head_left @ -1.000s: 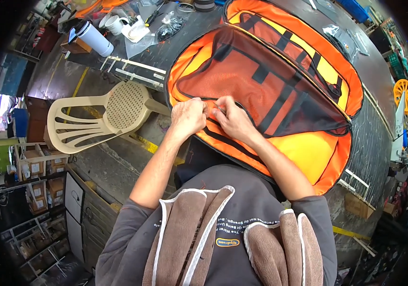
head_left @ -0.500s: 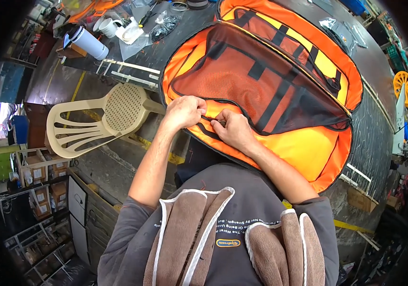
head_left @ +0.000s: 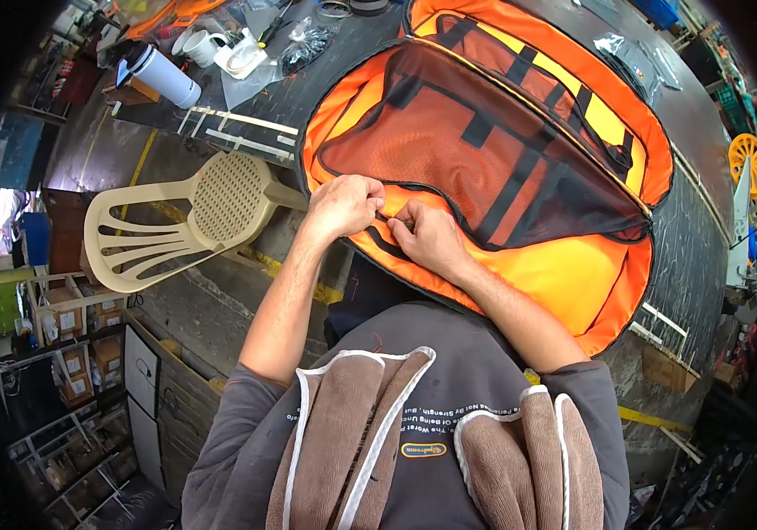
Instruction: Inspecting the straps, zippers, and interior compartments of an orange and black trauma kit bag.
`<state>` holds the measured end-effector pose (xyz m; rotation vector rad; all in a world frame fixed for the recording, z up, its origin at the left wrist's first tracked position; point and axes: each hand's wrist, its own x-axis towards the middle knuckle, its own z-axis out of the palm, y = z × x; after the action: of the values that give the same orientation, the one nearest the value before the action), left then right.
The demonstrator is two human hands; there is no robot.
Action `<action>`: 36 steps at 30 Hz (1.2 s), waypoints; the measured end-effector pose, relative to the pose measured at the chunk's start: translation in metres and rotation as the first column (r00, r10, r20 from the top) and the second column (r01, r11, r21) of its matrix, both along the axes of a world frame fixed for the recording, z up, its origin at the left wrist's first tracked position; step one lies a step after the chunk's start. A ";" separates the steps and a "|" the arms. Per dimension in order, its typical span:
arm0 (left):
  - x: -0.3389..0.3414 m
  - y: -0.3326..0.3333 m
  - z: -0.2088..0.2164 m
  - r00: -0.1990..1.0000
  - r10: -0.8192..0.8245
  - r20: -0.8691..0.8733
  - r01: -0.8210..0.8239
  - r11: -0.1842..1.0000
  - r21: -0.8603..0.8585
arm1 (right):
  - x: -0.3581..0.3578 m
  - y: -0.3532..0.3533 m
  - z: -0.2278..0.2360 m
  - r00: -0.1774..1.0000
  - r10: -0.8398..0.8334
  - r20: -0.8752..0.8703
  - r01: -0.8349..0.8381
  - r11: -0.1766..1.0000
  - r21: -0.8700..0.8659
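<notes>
An orange bag (head_left: 564, 265) lies opened out in front of me, its inside orange and yellow. A dark mesh panel (head_left: 431, 132) with black straps and black edging covers much of its near half. Along the near side, my left hand (head_left: 346, 206) pinches a black strip, which looks like zipper tape, at the bag's edge. Close to its right, my right hand (head_left: 429, 237) has its thumb and fingers closed at the same strip. The fingertips hide what exactly lies between them. The mesh's loose black edge curves just beyond both hands.
The bag rests on a dark worktable (head_left: 696, 256). A beige plastic chair (head_left: 232, 199) stands at the left. On the table's far left are a pale tumbler (head_left: 166, 79), a white mug (head_left: 202, 49) and a bag of small black parts (head_left: 304, 49). Shelves with boxes (head_left: 78, 367) stand lower left.
My right hand's fingers have shifted slightly at the strip and curled in. My left hand stays in nearly the same place, and the bag has hardly moved.
</notes>
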<state>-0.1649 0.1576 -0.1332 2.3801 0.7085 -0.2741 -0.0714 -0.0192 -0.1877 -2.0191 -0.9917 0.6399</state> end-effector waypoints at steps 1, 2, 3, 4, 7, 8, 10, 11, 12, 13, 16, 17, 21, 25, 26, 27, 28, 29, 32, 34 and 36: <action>0.000 0.000 0.002 1.000 0.002 0.016 -0.002 1.000 -0.016 | 0.000 -0.001 0.001 1.000 -0.001 0.002 0.001 1.000 0.000; 0.001 0.001 0.003 0.987 0.004 0.158 0.004 0.999 -0.053 | 0.001 -0.002 0.006 0.999 -0.018 -0.046 0.018 1.000 0.007; -0.001 0.004 0.005 0.955 0.011 0.298 0.017 0.996 -0.091 | 0.003 -0.005 0.010 0.995 -0.036 -0.092 0.037 0.999 0.012; -0.011 0.006 0.008 0.915 0.124 0.385 -0.069 0.986 -0.154 | 0.002 -0.014 0.017 0.994 -0.029 -0.108 0.030 1.000 0.008; -0.055 0.042 0.006 0.707 0.327 0.627 -0.229 0.945 -0.234 | 0.021 -0.052 0.055 0.995 -0.009 0.095 0.006 0.999 0.034; -0.065 0.046 0.019 0.608 0.499 0.617 -0.373 0.866 -0.332 | 0.030 -0.069 0.059 0.972 -0.010 0.235 -0.012 0.996 0.092; -0.097 0.077 0.025 0.625 0.549 0.555 -0.549 0.814 -0.188 | 0.056 -0.106 0.058 0.784 0.021 0.621 -0.032 0.999 0.005; -0.109 0.086 0.022 0.580 0.395 0.713 -0.562 0.827 -0.001 | 0.067 -0.121 0.055 0.752 0.067 0.656 0.021 0.992 -0.125; -0.107 0.086 0.022 0.529 0.202 0.824 -0.578 0.797 0.175 | 0.079 -0.130 0.055 0.734 0.037 0.678 0.055 0.992 -0.114; -0.110 0.079 0.024 0.521 0.291 0.803 -0.603 0.791 0.105 | 0.089 -0.137 0.055 0.809 0.005 0.588 0.091 0.987 -0.134; -0.086 0.047 0.032 0.509 0.260 0.821 -0.471 0.882 0.013 | 0.128 -0.151 0.051 0.810 -0.043 0.584 0.110 0.991 -0.081; -0.075 0.031 0.037 0.548 0.258 0.796 -0.451 0.892 0.021 | 0.137 -0.150 0.052 0.810 -0.106 0.577 0.137 0.990 -0.010; -0.046 -0.003 0.044 0.630 0.133 0.765 -0.474 0.846 0.244 | 0.190 -0.150 0.071 0.555 -0.224 0.801 0.200 0.971 0.132; -0.057 0.004 0.043 0.728 0.119 0.676 -0.410 0.865 0.289 | 0.204 -0.165 0.112 0.780 -0.245 0.576 0.351 0.933 -0.078; -0.059 0.007 0.040 0.741 0.095 0.665 -0.385 0.871 0.305 | 0.201 -0.168 0.120 0.833 -0.200 0.515 0.315 0.938 -0.145; -0.060 0.009 0.036 0.753 0.069 0.654 -0.360 0.876 0.322 | 0.205 -0.176 0.104 0.851 -0.152 0.503 0.230 0.968 -0.097; -0.059 0.007 0.035 0.750 0.049 0.660 -0.362 0.865 0.347 | 0.201 -0.183 0.099 0.856 -0.087 0.509 0.126 0.991 -0.042; -0.059 0.005 0.035 0.754 0.045 0.655 -0.361 0.862 0.356 | 0.199 -0.183 0.094 0.894 -0.050 0.445 0.108 0.989 -0.105; -0.059 0.003 0.039 0.783 0.079 0.617 -0.367 0.859 0.357 | 0.202 -0.198 0.088 0.930 -0.325 0.173 0.260 0.912 0.317; -0.050 -0.006 0.055 0.729 0.213 0.651 -0.480 0.836 0.265 | 0.222 -0.216 0.090 0.841 -0.538 0.046 0.435 0.725 0.533; -0.058 0.002 0.066 0.702 0.227 0.675 -0.541 0.786 0.299 | 0.236 -0.226 0.105 0.783 -0.613 -0.106 0.543 0.590 0.597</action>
<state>-0.2230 0.1596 -0.0673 2.4374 1.0208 0.9411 0.1642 -0.2453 -0.0824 -1.6409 -0.4307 -0.1588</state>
